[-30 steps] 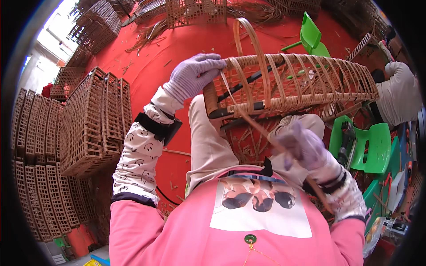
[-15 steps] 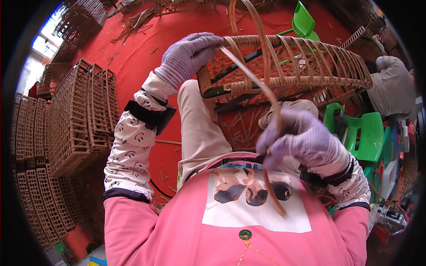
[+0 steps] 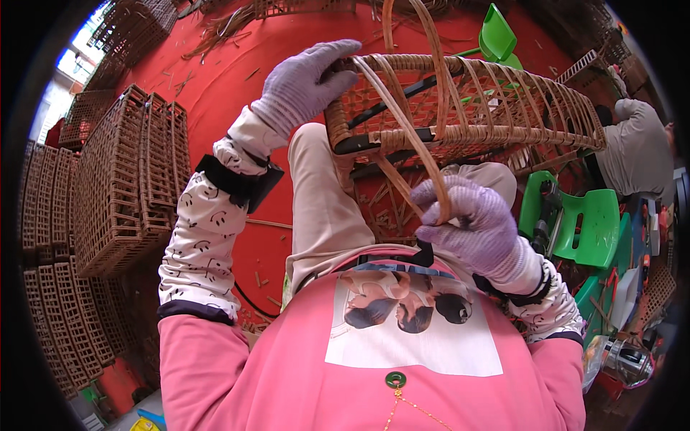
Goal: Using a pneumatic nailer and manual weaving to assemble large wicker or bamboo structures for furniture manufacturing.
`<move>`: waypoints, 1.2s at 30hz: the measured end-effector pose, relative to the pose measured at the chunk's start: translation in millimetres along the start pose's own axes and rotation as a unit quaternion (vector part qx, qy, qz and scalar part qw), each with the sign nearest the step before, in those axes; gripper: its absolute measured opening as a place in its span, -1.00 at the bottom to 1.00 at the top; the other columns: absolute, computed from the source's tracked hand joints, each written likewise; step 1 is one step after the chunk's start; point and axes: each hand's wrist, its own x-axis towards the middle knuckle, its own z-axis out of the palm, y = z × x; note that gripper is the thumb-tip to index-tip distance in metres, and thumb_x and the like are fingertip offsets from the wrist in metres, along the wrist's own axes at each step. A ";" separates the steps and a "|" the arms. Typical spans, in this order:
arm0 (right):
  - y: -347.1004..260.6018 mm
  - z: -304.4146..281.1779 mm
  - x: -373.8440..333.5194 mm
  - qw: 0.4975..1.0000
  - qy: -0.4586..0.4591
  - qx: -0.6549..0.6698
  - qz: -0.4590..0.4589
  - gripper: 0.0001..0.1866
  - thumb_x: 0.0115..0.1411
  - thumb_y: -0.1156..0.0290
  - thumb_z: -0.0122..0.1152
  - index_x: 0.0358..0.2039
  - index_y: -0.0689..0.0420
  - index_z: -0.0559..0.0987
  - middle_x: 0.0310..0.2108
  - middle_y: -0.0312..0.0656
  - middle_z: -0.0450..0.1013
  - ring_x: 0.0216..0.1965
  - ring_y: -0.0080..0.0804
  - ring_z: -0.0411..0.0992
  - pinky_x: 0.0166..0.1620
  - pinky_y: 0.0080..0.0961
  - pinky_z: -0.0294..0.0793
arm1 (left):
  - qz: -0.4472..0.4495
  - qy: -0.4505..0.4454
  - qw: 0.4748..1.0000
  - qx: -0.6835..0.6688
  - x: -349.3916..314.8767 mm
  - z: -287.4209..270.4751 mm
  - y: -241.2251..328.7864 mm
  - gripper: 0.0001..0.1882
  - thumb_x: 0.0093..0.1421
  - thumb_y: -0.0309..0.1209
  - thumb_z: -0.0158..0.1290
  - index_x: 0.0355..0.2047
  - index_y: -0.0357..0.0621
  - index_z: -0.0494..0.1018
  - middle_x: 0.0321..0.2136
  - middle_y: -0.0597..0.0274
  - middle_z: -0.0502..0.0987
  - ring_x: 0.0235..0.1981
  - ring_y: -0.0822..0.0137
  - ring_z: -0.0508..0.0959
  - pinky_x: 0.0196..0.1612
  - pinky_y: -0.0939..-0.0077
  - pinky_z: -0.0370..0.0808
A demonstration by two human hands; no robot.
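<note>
We have the woven rattan basket frame (image 3: 467,108) resting across our lap, just above our knees, its open ribs running away to the right. A long flat cane strip (image 3: 402,129) arcs from the frame's near corner down toward us, probably kept taut so that it lies snug against the ribs. Our right hand (image 3: 478,226), in a purple knit glove, has its fingers clenched around the lower end of that strip, close to our chest. Our left hand (image 3: 302,86), gloved the same, is clamped over the frame's left end, fingers curled on the rim, which seems to steady the basket against the pull. Short cane offcuts (image 3: 388,208) litter the lap and the red floor (image 3: 215,93) between our legs. To our left stand stacks of finished woven panels (image 3: 115,179). To our right sit green plastic stools (image 3: 582,223), and beyond them another person in a grey top (image 3: 640,147) bends over their own work.
</note>
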 end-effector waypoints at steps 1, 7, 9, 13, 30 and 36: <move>4.2 4.3 0.5 1.000 0.014 -0.009 0.001 -0.77 -0.12 0.64 0.32 -0.40 0.20 0.50 -0.26 -0.12 0.43 -0.26 -0.37 0.43 -0.20 -0.51 0.43 | -0.035 0.030 0.999 0.008 -1.8 -0.1 7.4 -0.70 0.14 -0.34 0.05 -0.13 -0.17 0.44 -0.21 0.15 0.50 -0.13 0.25 0.49 -0.05 0.47 0.40; 29.1 23.2 12.9 0.996 0.023 -0.045 -0.071 -0.75 -0.13 0.67 0.31 -0.40 0.17 0.51 -0.12 -0.01 0.39 -0.13 -0.20 0.44 -0.14 -0.46 0.45 | 0.132 -0.086 0.981 0.114 -8.6 -17.5 15.1 -0.80 0.08 -0.21 0.08 -0.36 0.00 0.54 -0.30 0.28 0.53 -0.09 0.16 0.45 0.04 0.26 0.31; 31.5 27.8 19.4 0.989 0.023 -0.089 -0.114 -0.75 -0.09 0.66 0.29 -0.35 0.17 0.51 -0.10 0.00 0.38 -0.14 -0.17 0.44 -0.15 -0.47 0.46 | 0.141 -0.111 0.974 0.136 -10.1 -9.6 22.3 -0.78 0.10 -0.17 0.04 -0.32 0.05 0.54 -0.27 0.32 0.53 0.03 0.14 0.36 0.16 0.11 0.12; 47.5 36.1 21.5 0.984 0.036 -0.109 -0.138 -0.75 -0.04 0.63 0.26 -0.30 0.16 0.51 -0.09 0.01 0.37 -0.13 -0.15 0.43 -0.13 -0.44 0.45 | 0.145 -0.183 0.946 0.226 0.4 -15.7 36.9 -0.72 0.10 -0.25 0.03 -0.20 -0.04 0.48 -0.21 0.18 0.50 0.04 0.04 0.33 0.15 0.15 0.16; 53.2 37.8 43.1 0.955 0.148 -0.171 -0.190 -0.78 -0.06 0.52 0.26 -0.33 0.13 0.54 -0.29 -0.12 0.44 -0.36 -0.21 0.48 -0.30 -0.44 0.50 | -0.080 -0.052 0.964 -0.247 -7.2 -20.7 84.0 -0.81 -0.02 -0.70 0.12 -0.34 -0.37 0.45 -0.45 0.20 0.54 -0.42 0.45 0.55 -0.30 0.63 0.53; 37.2 33.7 44.3 0.967 0.165 -0.146 -0.128 -0.75 -0.09 0.47 0.31 -0.33 0.15 0.55 -0.35 -0.09 0.46 -0.37 -0.17 0.48 -0.31 -0.43 0.49 | -0.044 -0.006 0.955 -0.293 -52.9 -19.8 111.2 -0.82 -0.04 -0.66 0.16 -0.37 -0.35 0.47 -0.47 0.15 0.54 -0.42 0.39 0.57 -0.34 0.56 0.54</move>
